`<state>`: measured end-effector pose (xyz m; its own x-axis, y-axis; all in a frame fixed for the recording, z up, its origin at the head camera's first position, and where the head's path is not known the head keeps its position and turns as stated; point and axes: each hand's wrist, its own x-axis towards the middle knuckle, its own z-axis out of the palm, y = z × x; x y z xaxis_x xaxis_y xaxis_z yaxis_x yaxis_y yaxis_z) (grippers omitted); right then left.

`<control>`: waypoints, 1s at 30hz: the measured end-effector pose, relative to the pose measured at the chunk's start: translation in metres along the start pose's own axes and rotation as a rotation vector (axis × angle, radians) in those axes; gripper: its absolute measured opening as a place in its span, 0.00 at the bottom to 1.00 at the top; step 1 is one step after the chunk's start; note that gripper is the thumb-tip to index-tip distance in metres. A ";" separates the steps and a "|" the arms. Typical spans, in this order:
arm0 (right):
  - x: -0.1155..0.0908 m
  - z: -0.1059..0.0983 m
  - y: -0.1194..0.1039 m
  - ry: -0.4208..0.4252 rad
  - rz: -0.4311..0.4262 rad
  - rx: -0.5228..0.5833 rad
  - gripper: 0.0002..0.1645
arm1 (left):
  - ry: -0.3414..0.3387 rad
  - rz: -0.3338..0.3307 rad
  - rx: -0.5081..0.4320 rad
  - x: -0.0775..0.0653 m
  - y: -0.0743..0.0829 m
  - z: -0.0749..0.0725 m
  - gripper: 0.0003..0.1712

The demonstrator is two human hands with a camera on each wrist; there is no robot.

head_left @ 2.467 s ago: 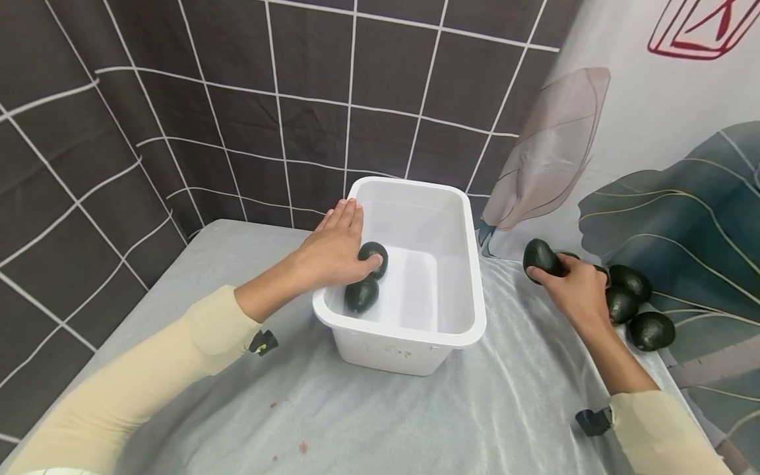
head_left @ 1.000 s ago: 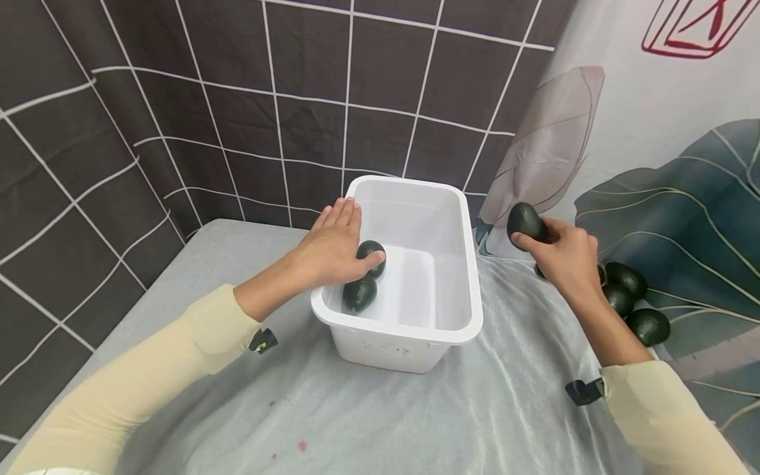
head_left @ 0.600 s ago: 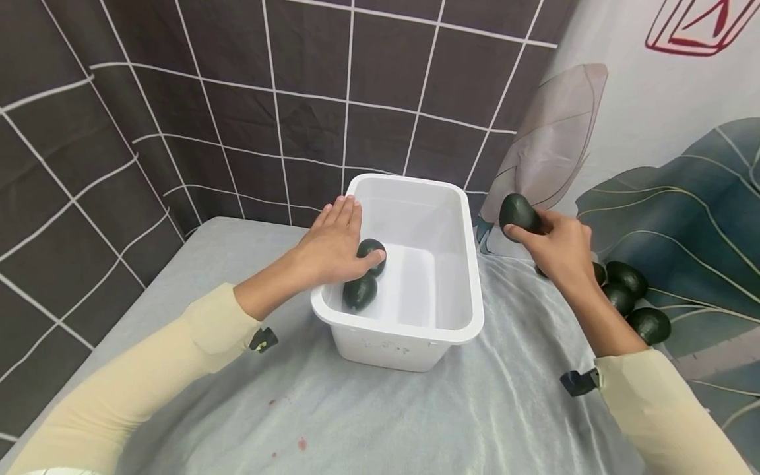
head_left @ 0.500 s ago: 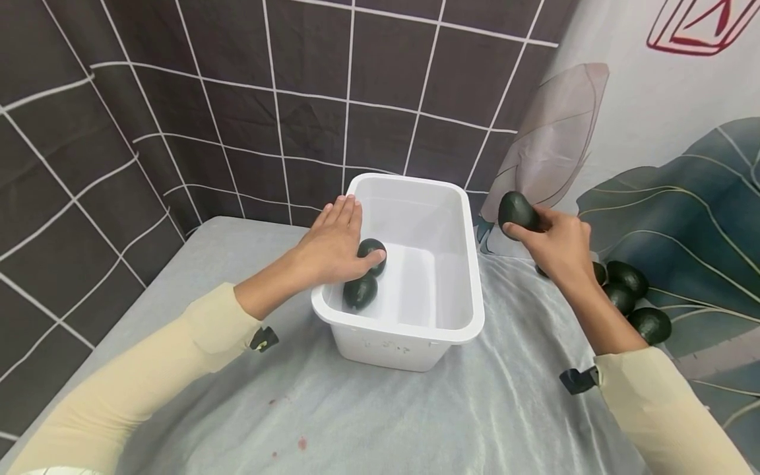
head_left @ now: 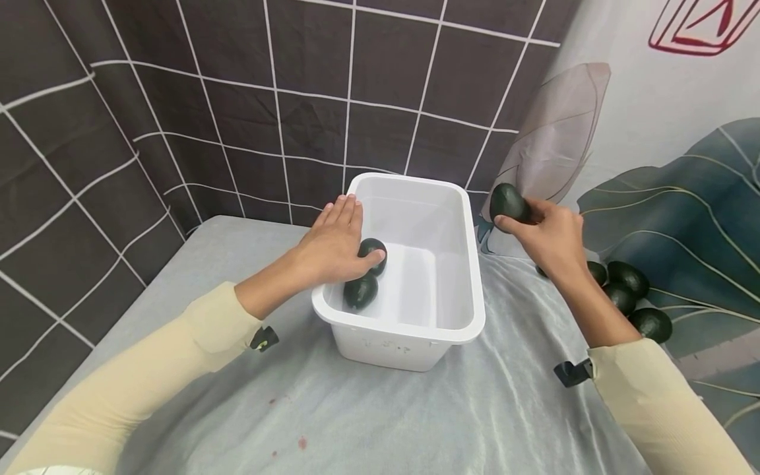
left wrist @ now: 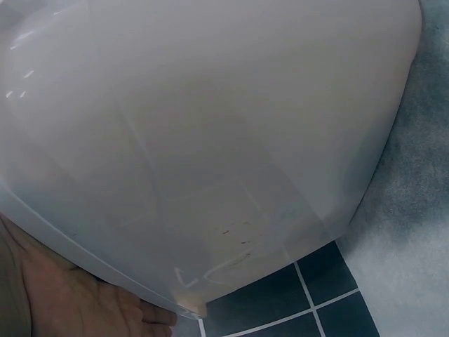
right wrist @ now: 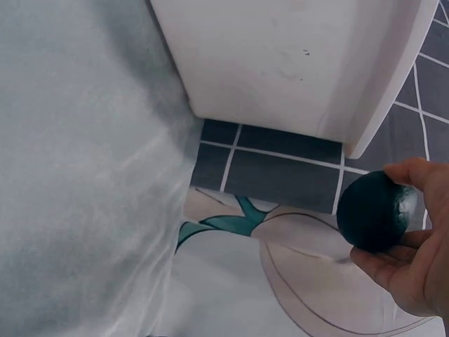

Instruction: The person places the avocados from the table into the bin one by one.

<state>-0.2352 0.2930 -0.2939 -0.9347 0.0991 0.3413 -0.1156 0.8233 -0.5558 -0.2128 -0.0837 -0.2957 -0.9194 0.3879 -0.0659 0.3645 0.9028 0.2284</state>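
My right hand holds a dark green avocado between thumb and fingers, raised to the right of the white plastic tub. The right wrist view shows the same avocado gripped at its sides. On the tub's left rim rests my left hand, fingers straight and thumb over the inside. Two avocados lie in the tub against its left wall: one nearer me, the other partly behind the left thumb. In the left wrist view, the left hand lies along the tub's rim.
Several more avocados are clustered at the table's right edge, some partly hidden by the right forearm. A grey cloth covers the table. Dark tile-patterned sheeting hangs behind and at left; a leaf-printed sheet hangs at right.
The right hand has lifted an avocado from the group at right and carried it up and leftward toward the tub. My left hand has stayed on the rim.
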 end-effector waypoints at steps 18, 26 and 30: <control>0.009 0.004 -0.020 0.010 -0.028 0.033 0.44 | 0.000 0.005 0.006 0.000 0.001 -0.001 0.62; 0.010 0.006 -0.026 -0.017 -0.021 0.048 0.44 | 0.007 0.008 0.012 0.002 0.000 0.000 0.62; 0.010 0.007 -0.030 -0.021 -0.027 0.045 0.43 | 0.006 0.007 0.014 0.002 0.000 0.001 0.62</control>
<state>-0.2438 0.2659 -0.2790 -0.9378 0.0656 0.3410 -0.1551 0.7994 -0.5805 -0.2139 -0.0826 -0.2962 -0.9177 0.3929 -0.0583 0.3727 0.9027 0.2151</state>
